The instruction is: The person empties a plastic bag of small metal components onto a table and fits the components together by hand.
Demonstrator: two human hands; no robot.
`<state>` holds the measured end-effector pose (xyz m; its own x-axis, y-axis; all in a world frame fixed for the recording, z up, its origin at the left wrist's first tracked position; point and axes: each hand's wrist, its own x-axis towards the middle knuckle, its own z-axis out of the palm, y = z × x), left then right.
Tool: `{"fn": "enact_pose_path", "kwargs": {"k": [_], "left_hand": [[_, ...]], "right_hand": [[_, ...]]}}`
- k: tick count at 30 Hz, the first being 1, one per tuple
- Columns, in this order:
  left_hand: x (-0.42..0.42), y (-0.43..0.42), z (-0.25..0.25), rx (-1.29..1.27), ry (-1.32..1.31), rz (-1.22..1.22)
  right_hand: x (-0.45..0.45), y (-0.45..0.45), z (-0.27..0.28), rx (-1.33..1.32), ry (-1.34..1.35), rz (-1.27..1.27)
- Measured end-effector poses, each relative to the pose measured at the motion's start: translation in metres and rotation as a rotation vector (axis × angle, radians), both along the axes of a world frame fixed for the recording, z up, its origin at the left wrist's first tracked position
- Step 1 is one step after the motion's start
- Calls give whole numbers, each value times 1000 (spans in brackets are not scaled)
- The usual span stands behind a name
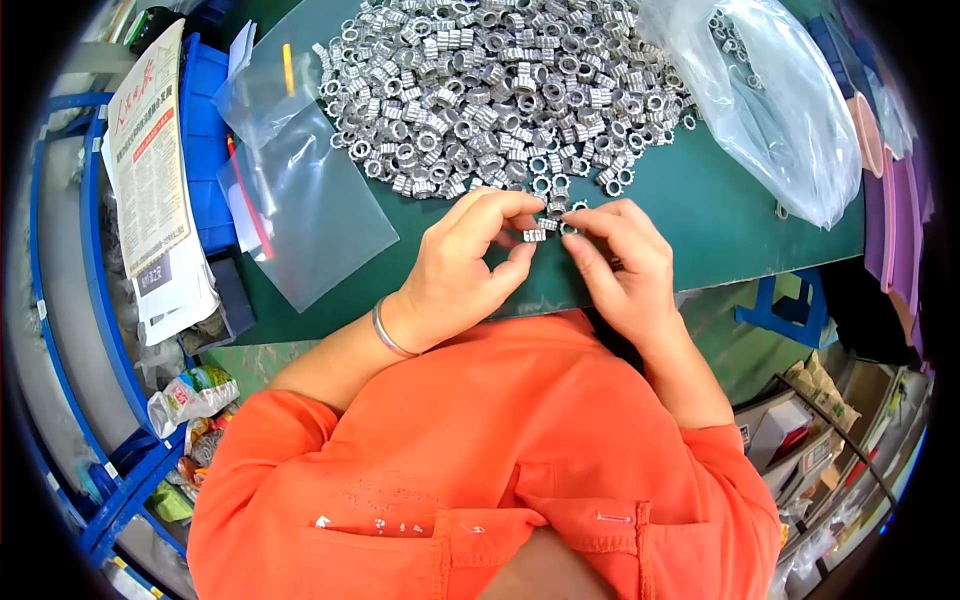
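Note:
Close to the near edge of the green table, my left hand [455, 260] has its thumb and forefinger curled around a small notched metal ring [535, 236], seen side-on. Facing it, my right hand [632, 268] pinches another metal ring [569, 229] at the fingertips. Several loose rings lie just beyond my fingers, trailing off a large heap of metal rings [500, 95]. The rings are silvery, with toothed or ribbed outer walls. Part of what lies between my two hands is hidden by the fingers.
Clear plastic sheets [320, 215] lie left on the green table [760, 240]. A transparent bag [790, 130] with some rings sits at the right. Blue bins [205, 150] and a newspaper [155, 150] stand at the left; a blue stool [785, 310] is below the table's right side.

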<state>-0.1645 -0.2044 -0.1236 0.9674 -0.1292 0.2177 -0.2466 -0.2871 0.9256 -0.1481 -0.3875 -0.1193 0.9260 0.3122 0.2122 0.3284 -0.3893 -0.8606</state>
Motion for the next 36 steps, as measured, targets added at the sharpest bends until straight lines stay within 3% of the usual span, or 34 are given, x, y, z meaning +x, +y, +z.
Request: {"fn": "enact_pose_path", "kwargs": {"k": [3,8,10,12,14,15,18,19,20,22,23,26,30,32,33,34,36], "left_hand": [[1,3,7,81,-61,-58],[-1,10,8,4,22,-85],[-4,10,8,-457,503,-56],[-1,13,5,-519,593,-60],[2,16,3,-1022,899,-53],[3,15,3,-1068,907,-72],[2,11,3,-1031,817,-122],[2,9,4,-837,720,-145],[1,6,3,-836,717,-147],[-1,-2,1,-322,497,-104],[-1,-4,3,-259,511,-66],[1,-4,1,-216,530,-72],[-3,0,-2,-217,415,-37],[-5,2,-7,-204,372,-8],[-6,3,-8,-223,346,16],[-7,3,-8,-244,324,39],[-8,3,-3,-245,352,49]], "right_hand": [[0,-2,-5,-88,-79,-62],[10,-16,-13,-153,-70,-144],[9,-10,-16,-232,-84,-108],[6,-6,-13,-344,-75,-131],[7,-7,-16,-247,-61,-133],[7,-8,-18,-216,-28,-125],[5,-7,-22,-200,-129,-99],[4,-6,-22,-217,-126,-101],[5,-6,-21,-216,-129,-103],[4,-4,-18,-222,-46,-116],[2,-3,-16,-220,-48,-116],[-2,3,-14,66,-108,-60],[-1,7,-5,173,-134,51],[1,4,-5,80,-17,-14],[5,7,-11,24,-156,0],[6,9,-13,26,-155,2],[3,11,-17,-211,-151,44]]}}
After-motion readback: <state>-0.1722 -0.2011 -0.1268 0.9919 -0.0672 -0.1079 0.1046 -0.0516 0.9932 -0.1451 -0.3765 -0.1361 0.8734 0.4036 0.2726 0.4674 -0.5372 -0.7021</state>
